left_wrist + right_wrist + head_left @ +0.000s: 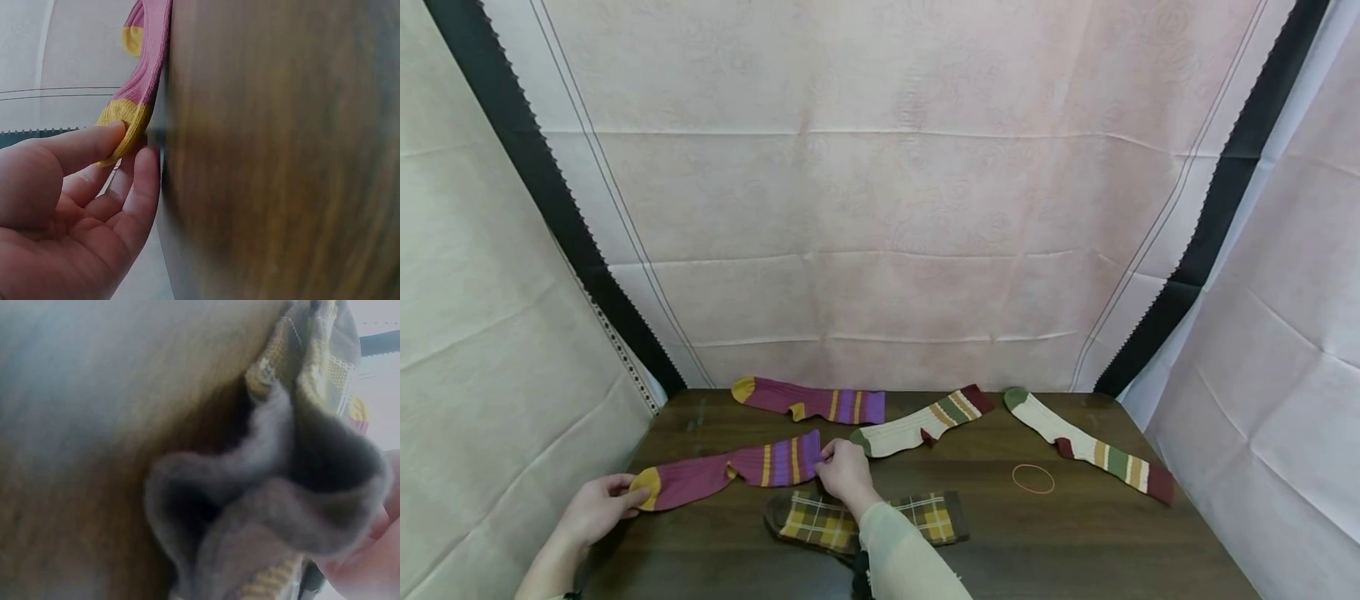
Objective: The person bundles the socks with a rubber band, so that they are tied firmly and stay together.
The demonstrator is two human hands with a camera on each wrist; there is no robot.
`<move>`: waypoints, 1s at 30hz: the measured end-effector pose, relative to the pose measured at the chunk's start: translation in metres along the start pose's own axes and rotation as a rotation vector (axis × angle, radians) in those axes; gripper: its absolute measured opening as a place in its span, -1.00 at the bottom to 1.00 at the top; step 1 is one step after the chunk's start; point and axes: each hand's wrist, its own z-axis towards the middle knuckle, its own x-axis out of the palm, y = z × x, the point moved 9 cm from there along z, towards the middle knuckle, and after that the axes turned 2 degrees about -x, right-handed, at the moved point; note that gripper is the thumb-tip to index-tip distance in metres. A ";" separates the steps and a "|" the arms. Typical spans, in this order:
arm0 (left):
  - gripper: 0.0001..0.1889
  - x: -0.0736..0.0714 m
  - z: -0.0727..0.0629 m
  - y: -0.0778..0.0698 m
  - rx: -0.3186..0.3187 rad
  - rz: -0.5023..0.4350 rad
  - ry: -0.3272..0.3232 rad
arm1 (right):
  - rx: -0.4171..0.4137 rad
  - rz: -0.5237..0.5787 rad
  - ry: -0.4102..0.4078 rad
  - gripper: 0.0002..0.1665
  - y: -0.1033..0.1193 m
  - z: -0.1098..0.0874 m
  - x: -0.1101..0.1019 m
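Head view: left hand (597, 510), right hand (848, 477) pinch maroon sock (696, 480); we see sleeve (910, 560) partly hiding plaid sock (820, 518), lower centre.

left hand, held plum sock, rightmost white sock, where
Left hand (75, 228): left wrist view, on the palm
Held plum sock (707, 475): head view, on its foot
Rightmost white sock (1083, 447): head view, on its ankle

We see a dark brown wood-grained table (1090, 542). Along its back we find a purple sock (775, 395), a green-toed sock (891, 435) and another cream sock (1081, 442); before them lie a matching purple sock (692, 481), a thin loop (1033, 491) and, nearest us, plaid socks (812, 520), one upon another.
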 end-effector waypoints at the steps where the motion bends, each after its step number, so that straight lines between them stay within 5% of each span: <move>1: -0.55 0.000 0.001 0.000 0.005 -0.009 0.000 | 0.002 0.005 0.006 -0.91 0.000 0.000 0.000; 11: -0.54 0.001 0.004 -0.002 0.023 -0.203 -0.017 | -0.004 0.057 0.011 -0.91 -0.007 0.004 -0.003; 16: -0.56 0.000 0.001 -0.009 0.050 -0.287 -0.075 | -0.002 0.094 0.009 -0.90 -0.009 0.006 -0.008; 30: -0.46 -0.004 -0.002 -0.041 0.007 -0.338 -0.254 | -0.037 0.474 0.011 -0.84 -0.015 0.006 -0.031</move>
